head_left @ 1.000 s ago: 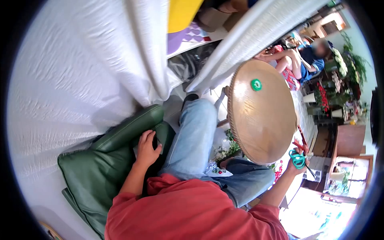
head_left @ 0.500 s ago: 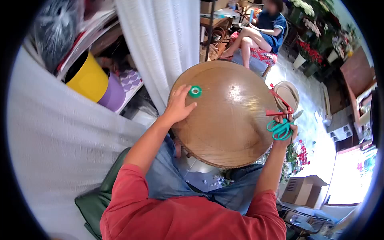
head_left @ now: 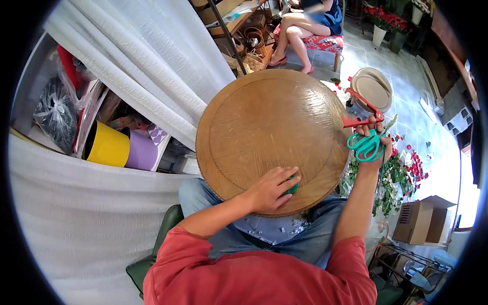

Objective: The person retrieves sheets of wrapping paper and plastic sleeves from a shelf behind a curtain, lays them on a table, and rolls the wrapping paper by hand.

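Tape shifted to five o'clock on worktop, now secured in left hand, fingers curled; right hand clasps scissors

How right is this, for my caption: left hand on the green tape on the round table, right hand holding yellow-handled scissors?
The scissors in the right hand are teal-handled, not yellow, as the head view shows; the rest stands.

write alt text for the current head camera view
A person's left hand partly covers a green tape roll on a round wooden table; the right hand holds green-handled scissors and a red toothed tool. Red flowers and greenery litter the floor.
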Motion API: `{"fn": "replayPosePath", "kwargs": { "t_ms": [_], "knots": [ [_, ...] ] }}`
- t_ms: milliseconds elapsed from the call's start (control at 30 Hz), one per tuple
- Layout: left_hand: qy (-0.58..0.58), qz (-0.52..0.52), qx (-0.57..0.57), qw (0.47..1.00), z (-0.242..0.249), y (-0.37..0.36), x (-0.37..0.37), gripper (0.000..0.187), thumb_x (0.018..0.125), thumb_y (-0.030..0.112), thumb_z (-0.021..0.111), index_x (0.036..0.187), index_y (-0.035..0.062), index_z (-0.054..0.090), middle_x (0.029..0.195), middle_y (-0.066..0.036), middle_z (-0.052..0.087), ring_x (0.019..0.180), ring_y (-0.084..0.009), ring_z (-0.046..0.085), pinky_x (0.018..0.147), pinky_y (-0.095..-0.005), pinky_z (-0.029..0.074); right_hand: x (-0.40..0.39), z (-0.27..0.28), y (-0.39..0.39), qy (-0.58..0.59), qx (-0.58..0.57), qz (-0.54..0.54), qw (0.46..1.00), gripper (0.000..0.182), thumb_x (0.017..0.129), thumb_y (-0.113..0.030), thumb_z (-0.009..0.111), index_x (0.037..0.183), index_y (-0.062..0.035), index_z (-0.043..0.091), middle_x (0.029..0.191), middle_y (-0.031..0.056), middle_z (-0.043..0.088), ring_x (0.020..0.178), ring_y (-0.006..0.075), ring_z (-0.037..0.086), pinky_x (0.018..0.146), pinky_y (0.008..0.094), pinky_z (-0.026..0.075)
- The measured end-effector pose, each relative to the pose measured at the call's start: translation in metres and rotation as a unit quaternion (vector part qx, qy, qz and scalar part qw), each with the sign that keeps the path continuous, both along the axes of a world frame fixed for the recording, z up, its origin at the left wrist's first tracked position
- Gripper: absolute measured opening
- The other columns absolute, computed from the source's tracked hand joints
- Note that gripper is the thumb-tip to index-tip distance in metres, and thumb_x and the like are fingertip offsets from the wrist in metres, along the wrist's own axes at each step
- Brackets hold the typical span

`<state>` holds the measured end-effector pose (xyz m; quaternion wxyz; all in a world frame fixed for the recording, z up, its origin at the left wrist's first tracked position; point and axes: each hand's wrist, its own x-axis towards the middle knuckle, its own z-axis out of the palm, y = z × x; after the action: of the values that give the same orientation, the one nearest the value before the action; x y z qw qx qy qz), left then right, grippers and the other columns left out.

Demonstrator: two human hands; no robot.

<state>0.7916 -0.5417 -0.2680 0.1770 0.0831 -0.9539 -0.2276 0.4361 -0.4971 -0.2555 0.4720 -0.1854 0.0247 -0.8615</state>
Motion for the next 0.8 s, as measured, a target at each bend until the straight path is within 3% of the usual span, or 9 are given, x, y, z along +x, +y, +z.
{"fn": "replayPosePath", "kwargs": {
  "t_ms": [133,200,267,500,533,567,600,700,800],
  "knots": [
    [-0.080,0.186,-0.065,0.977,0.028,-0.014,0.036,0.079,0.092,0.041,0.065,0.151,-0.0024,0.035,0.157,-0.029,0.032,0.149,-0.0450,0.024,0.123,-0.0525,0.019,0.002,-0.008,0.009,-0.003,-0.016,-0.002,1.000,0.029,0.069,-0.015,0.054,0.096,-0.0062,0.050,0.112,0.0148,0.053,0.081,0.0253,0.052,0.084,0.0422,0.046],
    [-0.164,0.483,-0.072,0.857,-0.010,-0.046,0.080,0.088,0.096,0.048,0.057,0.153,-0.0112,0.024,0.162,-0.033,0.019,0.152,-0.0469,0.015,0.124,-0.0536,0.010,0.002,-0.009,0.014,-0.008,0.030,-0.022,0.999,0.029,0.070,-0.015,0.053,0.097,-0.0062,0.049,0.110,0.0148,0.053,0.081,0.0251,0.052,0.083,0.0419,0.046],
    [-0.124,0.598,-0.015,0.792,-0.026,-0.082,0.113,0.091,0.098,0.051,0.052,0.151,-0.0175,0.023,0.161,-0.036,0.018,0.153,-0.0459,0.013,0.125,-0.0505,0.007,-0.002,-0.011,0.014,-0.016,0.018,-0.019,1.000,0.028,0.070,-0.015,0.053,0.096,-0.0060,0.049,0.109,0.0144,0.053,0.082,0.0249,0.052,0.083,0.0417,0.046],
    [-0.160,0.492,-0.023,0.855,-0.025,-0.144,-0.053,0.087,0.100,0.054,0.046,0.148,-0.0162,0.031,0.159,-0.034,0.027,0.151,-0.0446,0.021,0.124,-0.0495,0.016,-0.010,-0.010,0.003,-0.024,0.000,-0.028,0.999,0.029,0.069,-0.015,0.055,0.097,-0.0062,0.050,0.113,0.0142,0.053,0.082,0.0252,0.052,0.084,0.0403,0.046],
    [-0.206,0.388,0.123,0.890,0.039,-0.124,-0.101,0.083,0.099,0.052,0.051,0.150,-0.0116,0.034,0.159,-0.032,0.029,0.149,-0.0435,0.028,0.122,-0.0492,0.024,-0.011,-0.010,0.003,-0.021,-0.003,-0.028,0.999,0.029,0.069,-0.015,0.055,0.097,-0.0062,0.050,0.113,0.0142,0.053,0.082,0.0252,0.052,0.084,0.0403,0.046],
    [-0.073,0.264,0.219,0.936,0.006,-0.127,-0.137,0.077,0.098,0.047,0.056,0.149,-0.0070,0.038,0.156,-0.032,0.033,0.146,-0.0423,0.035,0.120,-0.0479,0.028,-0.014,-0.009,0.004,-0.020,-0.010,-0.034,0.999,0.030,0.069,-0.015,0.056,0.098,-0.0060,0.050,0.113,0.0142,0.053,0.083,0.0250,0.052,0.084,0.0402,0.046],
    [0.051,0.093,0.422,0.901,-0.007,-0.115,-0.167,0.070,0.098,0.043,0.059,0.147,-0.0037,0.043,0.154,-0.028,0.039,0.143,-0.0393,0.038,0.119,-0.0468,0.030,-0.016,-0.008,0.005,-0.019,-0.017,-0.040,0.999,0.031,0.069,-0.015,0.056,0.098,-0.0058,0.050,0.113,0.0142,0.053,0.083,0.0249,0.052,0.084,0.0401,0.045],
    [-0.010,-0.064,0.258,0.964,0.040,-0.113,-0.197,0.067,0.096,0.040,0.064,0.144,-0.0019,0.048,0.154,-0.026,0.040,0.143,-0.0381,0.039,0.120,-0.0456,0.029,-0.035,-0.009,0.027,-0.027,-0.045,-0.103,0.993,0.031,0.071,-0.015,0.058,0.099,-0.0043,0.051,0.115,0.0138,0.050,0.083,0.0242,0.053,0.084,0.0388,0.043],
    [-0.031,0.251,-0.040,0.967,0.005,-0.183,-0.156,0.063,0.094,0.041,0.063,0.141,0.0020,0.053,0.152,-0.025,0.043,0.140,-0.0378,0.042,0.115,-0.0465,0.035,-0.057,-0.012,0.053,-0.004,-0.067,-0.146,0.987,0.027,0.071,-0.016,0.059,0.095,-0.0054,0.051,0.115,0.0133,0.050,0.084,0.0239,0.054,0.086,0.0385,0.043]
  ]
}}
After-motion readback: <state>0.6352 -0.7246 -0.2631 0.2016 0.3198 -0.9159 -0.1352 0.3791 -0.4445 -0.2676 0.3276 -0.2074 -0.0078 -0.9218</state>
